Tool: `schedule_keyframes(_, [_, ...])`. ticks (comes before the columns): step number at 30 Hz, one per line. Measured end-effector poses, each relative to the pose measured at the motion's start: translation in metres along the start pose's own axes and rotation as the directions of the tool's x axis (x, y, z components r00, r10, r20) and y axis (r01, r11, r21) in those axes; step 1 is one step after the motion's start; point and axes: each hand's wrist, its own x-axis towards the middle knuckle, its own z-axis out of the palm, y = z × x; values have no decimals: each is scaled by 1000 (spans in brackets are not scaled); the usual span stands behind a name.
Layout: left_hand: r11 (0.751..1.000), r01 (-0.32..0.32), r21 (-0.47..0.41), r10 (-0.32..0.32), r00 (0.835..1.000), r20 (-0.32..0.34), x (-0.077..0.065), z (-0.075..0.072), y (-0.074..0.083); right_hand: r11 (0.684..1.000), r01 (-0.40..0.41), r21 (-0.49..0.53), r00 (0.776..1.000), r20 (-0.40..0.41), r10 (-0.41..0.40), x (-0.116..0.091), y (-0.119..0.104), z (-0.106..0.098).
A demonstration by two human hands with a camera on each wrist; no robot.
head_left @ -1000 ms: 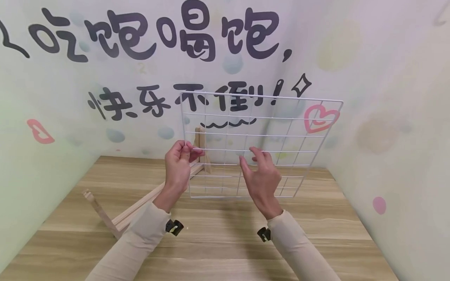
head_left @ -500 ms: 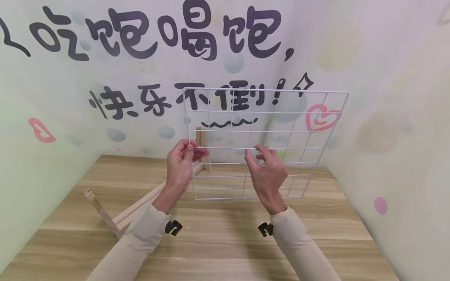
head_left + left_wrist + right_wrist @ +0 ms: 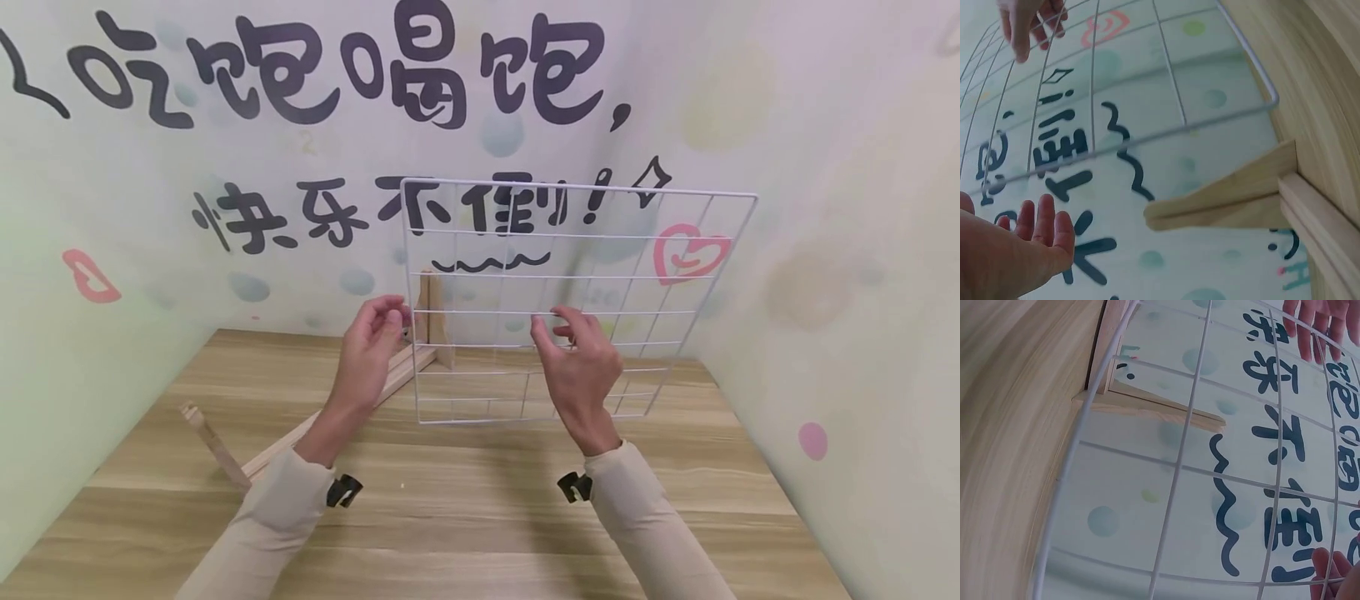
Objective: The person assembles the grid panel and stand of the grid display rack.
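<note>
A white wire grid panel (image 3: pixel 480 312) is held up off the table, tilted. My right hand (image 3: pixel 577 362) grips it near its middle, thumb and fingers on the wires; in the right wrist view those fingers (image 3: pixel 1329 565) show at the lower right corner, around a wire. Just left of the panel's left edge is my left hand (image 3: pixel 369 346), its fingers loosely extended and holding nothing. The left wrist view has this hand (image 3: pixel 1029 250) a little apart from the edge wire. Behind the left forearm lies a wooden frame (image 3: pixel 408 371), partly hidden by that arm.
The wooden frame has one upright (image 3: pixel 433 317) at the back, behind the panel, and another upright (image 3: pixel 213 442) at the front left. A wood-grain table (image 3: pixel 450 517) lies below. A printed backdrop (image 3: pixel 300 158) with dark lettering closes off the back and sides.
My left hand has let go of the panel's left edge and moved slightly left. With the panel in its grip, my right hand has shifted a little to the right.
</note>
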Motion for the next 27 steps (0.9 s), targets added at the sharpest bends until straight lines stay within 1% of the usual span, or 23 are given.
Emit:
schedule_keyframes(2, [1000, -9, 21, 9, 1000, 11, -1, -10, 4, 1000, -3, 7, 1000, 0, 3, 1, 1, -1])
schedule_keyframes(4, [999, -33, 41, 32, 999, 23, -3, -20, 9, 1000, -5, 14, 1000, 2, 5, 2, 2, -3])
schedule_keyframes(7, [995, -86, 51, 84, 996, 37, -7, -36, 19, 1000, -4, 16, 1000, 4, 4, 3, 4, -4])
schedule_keyframes(9, [990, -131, 49, 129, 991, 43, -9, -47, 25, 1000, -2, 17, 1000, 8, 2, 3, 5, -5])
schedule_keyframes(13, [979, -200, 22, 200, 979, 37, -12, -67, 37, 1000, 2, 21, 1000, 12, -2, 4, 6, -6])
schedule_keyframes(17, [973, -229, -25, 229, 973, -8, -14, -85, 45, 1000, 4, 20, 1000, 12, -4, 5, 7, -7])
schedule_keyframes(19, [970, -236, -59, 234, 971, -46, -15, -94, 47, 1000, 3, 20, 1000, 11, -3, 6, 8, -7])
schedule_keyframes(21, [963, -245, -110, 236, 968, -90, -16, -103, 49, 1000, -1, 22, 1000, 10, 1, 6, 8, -7])
schedule_keyframes(24, [940, -271, -210, 247, 960, -132, -19, -117, 50, 1000, -7, 26, 1000, 9, 7, 6, 9, -8])
schedule_keyframes(27, [907, -308, -287, 280, 950, -135, -23, -132, 49, 1000, -11, 27, 1000, 9, 11, 6, 10, -8])
